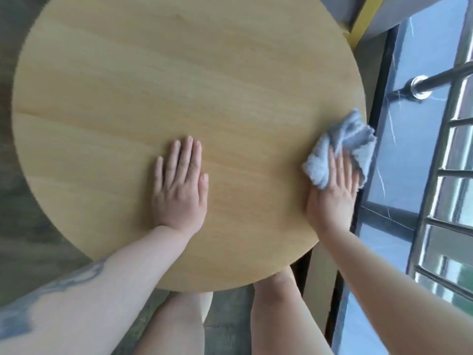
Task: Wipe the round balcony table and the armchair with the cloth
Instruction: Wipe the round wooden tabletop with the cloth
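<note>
We see the grey-blue cloth (340, 147) lying crumpled at the right edge of the round wooden table (153, 85), part of its folds spilling just over the rim toward the balcony side. Our right hand (332, 193) lies on top of the near part of the cloth, palm down, fingers straight and close together, pressing it flat against the tabletop rather than curling round it. The bunched, loose end of the cloth sticks out beyond the fingertips, farther along the edge and away from us; a smaller fold shows to the left of the fingers.

Our left hand (180, 185) rests flat on the bare wood nearer the middle of the tabletop, toward the near edge, well apart from the cloth. Its fingers are straight and held together, the thumb alongside, and it holds nothing. The left forearm, with a dark tattoo, reaches in from the near left.

Below the near edge of the table we see our bare knees (279, 290) over a grey floor (30, 226). To the right of the table runs a dark window frame and glass, with a shiny metal railing (435, 80) beyond it. Near the far right edge, a yellow strip (363, 19) shows beside a grey surface; we cannot tell what it belongs to.
</note>
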The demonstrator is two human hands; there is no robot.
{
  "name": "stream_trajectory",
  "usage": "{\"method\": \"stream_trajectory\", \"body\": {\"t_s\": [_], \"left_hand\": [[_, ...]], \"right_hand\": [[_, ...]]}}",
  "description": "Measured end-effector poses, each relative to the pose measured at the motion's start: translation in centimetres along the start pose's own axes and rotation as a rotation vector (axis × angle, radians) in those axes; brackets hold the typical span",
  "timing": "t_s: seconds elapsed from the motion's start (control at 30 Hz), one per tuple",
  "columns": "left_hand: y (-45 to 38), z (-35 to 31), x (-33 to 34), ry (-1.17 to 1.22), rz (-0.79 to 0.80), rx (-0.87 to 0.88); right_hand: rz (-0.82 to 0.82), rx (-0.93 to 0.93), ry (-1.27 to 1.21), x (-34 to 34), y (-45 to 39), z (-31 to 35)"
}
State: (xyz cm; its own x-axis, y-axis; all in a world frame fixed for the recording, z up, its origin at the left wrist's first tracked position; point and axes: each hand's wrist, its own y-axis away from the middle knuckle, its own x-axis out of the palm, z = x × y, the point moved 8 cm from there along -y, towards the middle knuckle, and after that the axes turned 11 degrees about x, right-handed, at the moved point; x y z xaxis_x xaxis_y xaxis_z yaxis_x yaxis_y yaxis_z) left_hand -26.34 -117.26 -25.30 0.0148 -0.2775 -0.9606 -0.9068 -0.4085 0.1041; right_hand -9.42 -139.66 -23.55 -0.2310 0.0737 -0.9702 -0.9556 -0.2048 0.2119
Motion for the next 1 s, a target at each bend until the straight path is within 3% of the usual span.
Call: {"method": "stream_trajectory", "body": {"t_s": [0.1, 0.17, 0.23, 0.3, 0.37, 0.47, 0.53, 0.6, 0.67, 0.73, 0.8, 0.9, 1.0], "left_hand": [[-0.3, -0.3, -0.2, -0.008, -0.023, 0.017], [-0.2, -0.4, 0.0, -0.011, -0.022, 0.017], [0.0, -0.1, 0.1, -0.009, -0.029, 0.008], [-0.1, -0.1, 0.2, -0.01, -0.025, 0.012], [-0.1, -0.1, 0.3, -0.02, -0.015, 0.014], [0.0, -0.3, -0.1, -0.03, -0.034, 0.016], [0.0, -0.4, -0.2, -0.012, -0.039, 0.017], [0.1, 0.1, -0.1, 0.004, -0.052, 0.013], [-0.1, 0.4, -0.3, 0.044, -0.106, 0.034], [0.0, 0.5, -1.1, 0.141, -0.203, 0.07], [1.1, 1.5, -1.6, 0.202, -0.215, 0.061], [5.3, 4.9, -1.2, 0.045, -0.028, -0.026], [7.2, 6.2, -0.6, -0.053, 0.097, -0.003]], "right_hand": [[-0.075, 0.226, -0.107, -1.7, -1.1, 1.1], [-0.048, 0.075, -0.177, -0.9, 0.5, 8.1], [0.06, -0.221, -0.201, 1.5, 4.4, 14.9], [0.115, -0.334, -0.14, 3.5, 7.8, 15.4], [0.085, -0.179, -0.087, 3.9, 8.3, 9.7], [-0.043, 0.206, -0.081, 1.6, 6.8, 0.3], [-0.082, 0.341, -0.127, 0.1, 5.3, 0.2], [-0.071, 0.197, -0.2, -0.2, 5.5, 5.8], [0.046, -0.133, -0.24, 1.7, 9.1, 12.7], [0.117, -0.281, -0.185, 4.3, 13.9, 14.1], [0.104, -0.19, -0.127, 5.3, 15.5, 9.6], [0.04, 0.025, -0.073, 3.9, 15.4, 1.6], [-0.011, 0.255, -0.193, 1.7, 13.3, 1.4]]}}
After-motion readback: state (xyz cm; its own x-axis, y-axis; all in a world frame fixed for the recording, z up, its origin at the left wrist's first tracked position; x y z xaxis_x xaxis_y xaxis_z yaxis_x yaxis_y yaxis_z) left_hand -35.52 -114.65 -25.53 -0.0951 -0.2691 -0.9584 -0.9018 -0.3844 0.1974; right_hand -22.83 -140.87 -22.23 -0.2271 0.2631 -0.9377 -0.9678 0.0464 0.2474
